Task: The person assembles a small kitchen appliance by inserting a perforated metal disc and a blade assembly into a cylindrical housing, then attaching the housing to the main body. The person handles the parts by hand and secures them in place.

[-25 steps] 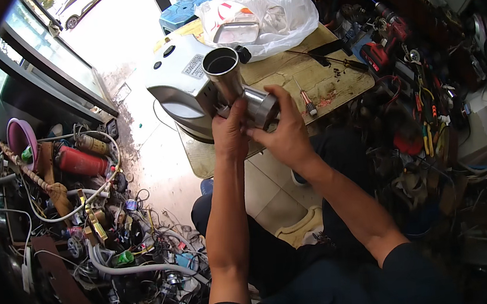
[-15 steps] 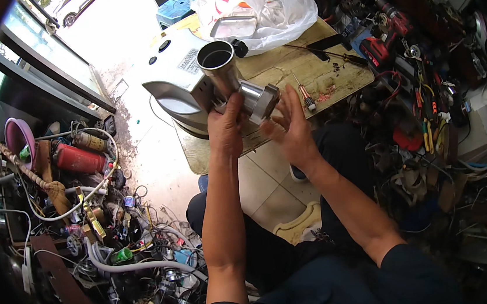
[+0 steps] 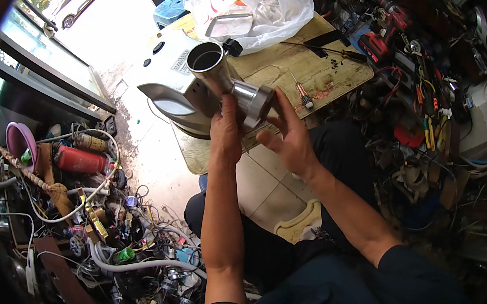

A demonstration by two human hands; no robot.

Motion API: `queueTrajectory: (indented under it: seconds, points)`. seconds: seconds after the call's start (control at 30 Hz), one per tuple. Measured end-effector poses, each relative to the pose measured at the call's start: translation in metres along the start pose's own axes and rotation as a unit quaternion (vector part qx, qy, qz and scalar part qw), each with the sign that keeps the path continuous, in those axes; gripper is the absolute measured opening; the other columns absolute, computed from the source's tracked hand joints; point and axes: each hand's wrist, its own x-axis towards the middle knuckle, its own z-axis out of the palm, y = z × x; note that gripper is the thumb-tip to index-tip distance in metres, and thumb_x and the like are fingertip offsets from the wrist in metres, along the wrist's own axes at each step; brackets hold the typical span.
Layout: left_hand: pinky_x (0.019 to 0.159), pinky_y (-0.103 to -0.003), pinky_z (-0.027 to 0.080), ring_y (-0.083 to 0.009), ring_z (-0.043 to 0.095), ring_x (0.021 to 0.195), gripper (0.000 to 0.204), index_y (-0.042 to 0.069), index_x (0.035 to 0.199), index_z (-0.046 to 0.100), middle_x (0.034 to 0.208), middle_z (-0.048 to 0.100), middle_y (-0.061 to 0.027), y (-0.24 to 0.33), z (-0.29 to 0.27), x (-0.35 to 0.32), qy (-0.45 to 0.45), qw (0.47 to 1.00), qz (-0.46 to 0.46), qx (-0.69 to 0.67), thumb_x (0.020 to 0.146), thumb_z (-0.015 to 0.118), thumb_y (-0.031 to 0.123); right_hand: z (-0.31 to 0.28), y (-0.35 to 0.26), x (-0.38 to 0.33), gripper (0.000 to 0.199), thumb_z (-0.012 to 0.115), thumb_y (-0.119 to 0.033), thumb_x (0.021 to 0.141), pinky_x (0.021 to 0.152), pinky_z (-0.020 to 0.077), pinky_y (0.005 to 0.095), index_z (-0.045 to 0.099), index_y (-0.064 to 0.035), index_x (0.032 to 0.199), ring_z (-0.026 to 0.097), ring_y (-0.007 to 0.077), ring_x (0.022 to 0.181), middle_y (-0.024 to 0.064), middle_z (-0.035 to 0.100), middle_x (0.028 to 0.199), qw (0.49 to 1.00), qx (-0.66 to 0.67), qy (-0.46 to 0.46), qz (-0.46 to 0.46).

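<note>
A white and silver electric meat grinder (image 3: 174,92) stands on the near left part of the table. Its metal grinding head (image 3: 213,76) has an upright feed tube, and a ring nut (image 3: 261,104) caps the end that points right. My left hand (image 3: 225,129) is closed round the underside of the head, with its thumb up along the near side. At the ring nut, my right hand (image 3: 291,138) rests its fingertips on or close to the right edge. Its thumb is spread apart below, so this hand is open. A black knob (image 3: 233,48) sits behind the feed tube.
On the worn wooden table (image 3: 339,81) lie a screwdriver (image 3: 303,92), a longer dark screwdriver (image 3: 346,54) and a white plastic bag (image 3: 285,10) with a metal tray (image 3: 228,25). A red cordless drill (image 3: 375,46) lies to the right. Cables and parts heap up on both sides.
My right fingers have shifted round the ring nut's right edge, and the thumb has opened away from it. My left hand keeps its hold on the grinding head. The view has shifted slightly.
</note>
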Motion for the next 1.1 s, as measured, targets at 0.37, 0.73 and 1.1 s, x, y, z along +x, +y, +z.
queueTrajectory:
  seconds: [0.37, 0.73, 1.1]
  points:
    - [0.047, -0.026, 0.028, -0.0059, 0.042, 0.057, 0.065, 0.013, 0.102, 0.065, 0.074, 0.05, 0.0067, -0.007, 0.003, 0.004, -0.005, 0.999, -0.035, -0.018, 0.102, 0.054, 0.078, -0.008, 0.014, -0.006, 0.138, 0.102, -0.046, 0.07, 0.119, 0.0437, 0.0517, 0.018, -0.0094, 0.173, 0.035, 0.0386, 0.159, 0.0206, 0.021, 0.176, 0.998, -0.057, 0.007, -0.007]
    - [0.081, -0.041, 0.065, -0.0244, 0.074, 0.108, 0.089, 0.006, 0.148, 0.055, 0.133, 0.07, -0.0138, 0.001, -0.001, 0.002, -0.035, 0.997, -0.065, 0.015, 0.101, 0.047, 0.082, -0.003, 0.009, -0.006, 0.137, 0.104, -0.036, 0.069, 0.121, 0.0434, 0.0495, 0.019, -0.0127, 0.173, 0.032, 0.0366, 0.16, 0.0183, 0.006, 0.18, 0.999, 0.014, 0.036, 0.006]
    - [0.056, -0.024, 0.046, -0.0131, 0.065, 0.089, 0.08, 0.009, 0.133, 0.059, 0.109, 0.066, -0.0038, 0.01, 0.011, -0.006, -0.01, 0.998, -0.061, -0.022, 0.101, 0.049, 0.081, 0.012, -0.003, 0.009, 0.131, 0.101, -0.023, 0.077, 0.118, 0.047, 0.0427, 0.012, -0.0051, 0.172, 0.047, 0.031, 0.15, 0.0229, 0.037, 0.167, 0.973, 0.206, 0.03, 0.096]
